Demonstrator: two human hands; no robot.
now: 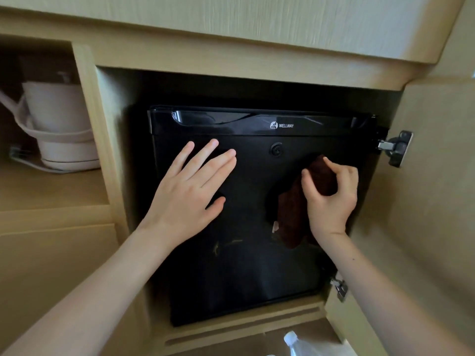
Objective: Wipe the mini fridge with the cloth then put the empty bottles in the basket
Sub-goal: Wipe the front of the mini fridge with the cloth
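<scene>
A black mini fridge [239, 273] with a white logo sits shut inside a light wooden cabinet. My left hand [190, 194] lies flat on the fridge door, fingers spread, holding nothing. My right hand [331, 199] presses a dark brown cloth [291, 217] against the right side of the door; the cloth hangs down below my fingers. A clear plastic bottle [298, 344] with a white cap shows at the bottom edge, on the floor in front of the cabinet. No basket is in view.
The cabinet door [437, 201] stands swung out to the right on metal hinges [395, 147]. In the left compartment a white kettle [59, 124] rests on a shelf with its cord looped around it. A wooden countertop edge overhangs above.
</scene>
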